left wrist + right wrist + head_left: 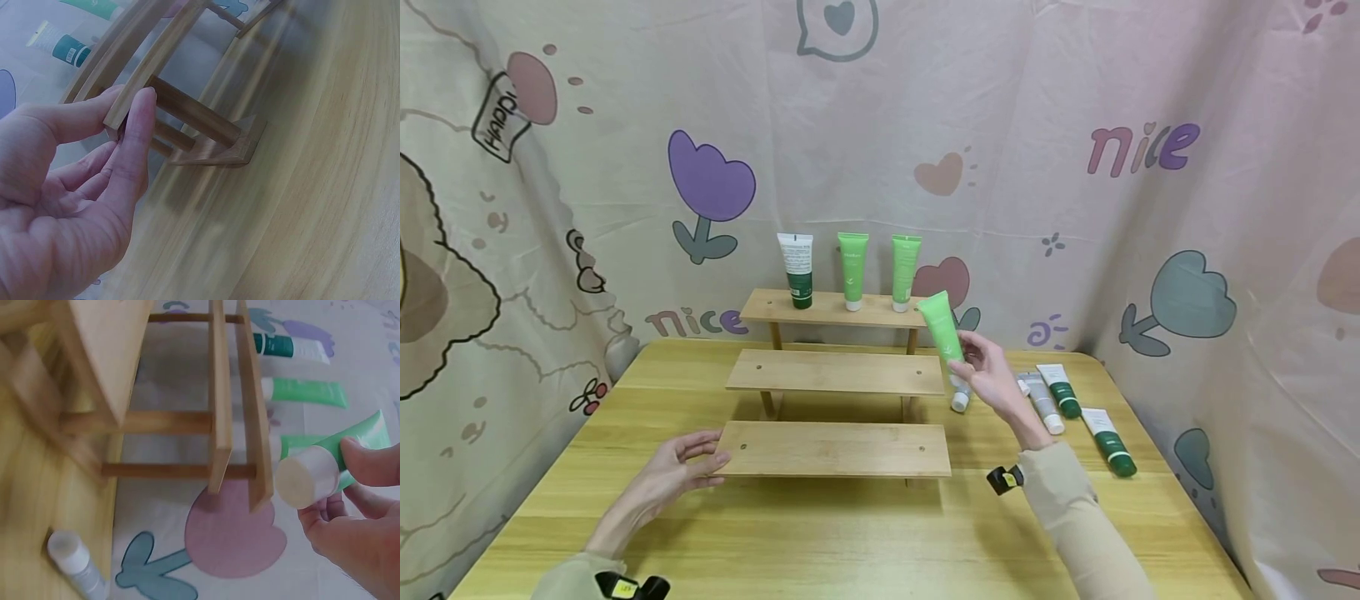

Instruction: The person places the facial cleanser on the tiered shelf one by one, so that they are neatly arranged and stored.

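My left hand (pixel 673 473) pinches the left end of the lowest board of a three-step wooden display rack (pixel 842 450); in the left wrist view its thumb and fingers (pixel 134 147) close around the board's end. With my right hand (pixel 992 375) I hold a light-green squeeze tube (pixel 942 325) in the air by the right end of the top board. The tube tilts, its white cap (pixel 306 478) downward in the right wrist view. On the top board stand a white and dark-green tube (pixel 797 271) and two light-green tubes, one left (pixel 853 271) and one right (pixel 906 273).
Right of the rack on the wooden table (pixel 820 542) lie a grey tube (pixel 1043 402) and two white and dark-green tubes, one farther back (pixel 1060 390) and one nearer (pixel 1109 442). Another grey tube (pixel 960 397) lies beside the rack. A printed curtain (pixel 1000 100) hangs behind.
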Demonstrator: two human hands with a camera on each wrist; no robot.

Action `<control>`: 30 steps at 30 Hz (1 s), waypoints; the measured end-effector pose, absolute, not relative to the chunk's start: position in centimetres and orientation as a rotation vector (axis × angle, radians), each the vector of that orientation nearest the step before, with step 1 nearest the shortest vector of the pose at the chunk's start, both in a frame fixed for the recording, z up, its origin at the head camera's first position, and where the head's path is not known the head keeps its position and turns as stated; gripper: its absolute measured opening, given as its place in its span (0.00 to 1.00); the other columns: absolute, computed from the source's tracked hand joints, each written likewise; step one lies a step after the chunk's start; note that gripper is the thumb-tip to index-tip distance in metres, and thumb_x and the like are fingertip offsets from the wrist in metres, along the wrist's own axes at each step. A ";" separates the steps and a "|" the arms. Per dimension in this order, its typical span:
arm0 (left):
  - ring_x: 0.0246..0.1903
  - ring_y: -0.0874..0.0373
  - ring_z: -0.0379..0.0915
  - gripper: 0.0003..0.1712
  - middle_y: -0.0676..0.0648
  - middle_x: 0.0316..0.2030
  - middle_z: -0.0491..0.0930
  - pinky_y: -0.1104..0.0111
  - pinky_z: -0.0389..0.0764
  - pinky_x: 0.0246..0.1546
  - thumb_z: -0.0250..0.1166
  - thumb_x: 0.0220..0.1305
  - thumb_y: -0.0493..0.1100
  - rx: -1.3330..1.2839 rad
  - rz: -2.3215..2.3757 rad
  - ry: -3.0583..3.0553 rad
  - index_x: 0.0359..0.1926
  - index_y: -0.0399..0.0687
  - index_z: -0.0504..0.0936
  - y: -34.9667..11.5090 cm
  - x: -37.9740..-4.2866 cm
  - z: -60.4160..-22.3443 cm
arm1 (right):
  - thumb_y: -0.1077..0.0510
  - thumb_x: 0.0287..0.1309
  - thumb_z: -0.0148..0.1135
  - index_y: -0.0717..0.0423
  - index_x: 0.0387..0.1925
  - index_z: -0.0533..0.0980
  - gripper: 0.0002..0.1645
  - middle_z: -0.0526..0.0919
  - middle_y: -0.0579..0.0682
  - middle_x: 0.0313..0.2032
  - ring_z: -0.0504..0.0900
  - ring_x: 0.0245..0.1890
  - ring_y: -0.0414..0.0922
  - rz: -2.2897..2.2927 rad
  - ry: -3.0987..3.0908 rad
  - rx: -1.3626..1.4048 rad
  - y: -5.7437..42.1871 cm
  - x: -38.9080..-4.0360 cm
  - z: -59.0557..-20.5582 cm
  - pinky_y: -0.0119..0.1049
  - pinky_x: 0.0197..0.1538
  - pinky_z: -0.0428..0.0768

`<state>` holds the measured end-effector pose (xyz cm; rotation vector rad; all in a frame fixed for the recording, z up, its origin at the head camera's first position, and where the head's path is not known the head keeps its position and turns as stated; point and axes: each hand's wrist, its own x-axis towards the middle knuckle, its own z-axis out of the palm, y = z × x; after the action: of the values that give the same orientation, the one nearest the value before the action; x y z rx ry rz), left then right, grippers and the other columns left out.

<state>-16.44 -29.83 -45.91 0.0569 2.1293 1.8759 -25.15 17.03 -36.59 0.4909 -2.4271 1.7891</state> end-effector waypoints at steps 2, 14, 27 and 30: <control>0.46 0.65 0.79 0.46 0.34 0.59 0.64 0.65 0.90 0.53 0.62 0.72 0.38 0.063 1.873 2.128 0.74 0.19 0.44 -29.9 -16.4 -45.9 | 0.76 0.62 0.57 0.74 0.65 0.66 0.29 0.74 0.68 0.54 0.74 0.49 0.45 1.794 -2.418 0.509 16.4 -25.2 -36.2 0.15 0.51 0.78; 0.46 0.66 0.79 0.45 0.40 0.55 0.68 0.66 0.90 0.52 0.62 0.72 0.38 0.085 1.874 2.133 0.73 0.17 0.44 -30.0 -16.5 -45.9 | 0.73 0.61 0.61 0.72 0.61 0.71 0.26 0.77 0.63 0.48 0.75 0.45 0.43 1.800 -2.390 0.621 13.4 -26.2 -34.7 0.20 0.49 0.79; 0.45 0.66 0.80 0.46 0.36 0.56 0.67 0.66 0.90 0.52 0.63 0.71 0.39 0.090 1.873 2.136 0.73 0.17 0.44 -29.9 -16.5 -45.9 | 0.72 0.61 0.63 0.70 0.62 0.71 0.27 0.80 0.64 0.49 0.79 0.42 0.41 1.851 -2.402 0.729 9.8 -27.1 -33.4 0.23 0.48 0.82; 0.45 0.66 0.80 0.46 0.38 0.55 0.67 0.66 0.90 0.52 0.63 0.71 0.39 0.095 1.874 2.133 0.73 0.17 0.44 -29.9 -16.5 -45.8 | 0.73 0.60 0.64 0.70 0.62 0.72 0.28 0.80 0.65 0.49 0.80 0.41 0.40 1.864 -2.390 0.746 9.0 -27.3 -33.4 0.24 0.47 0.83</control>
<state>-16.47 -29.90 -45.85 0.0947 2.1326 1.8740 -27.34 8.99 -33.38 0.7458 -2.3902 1.8644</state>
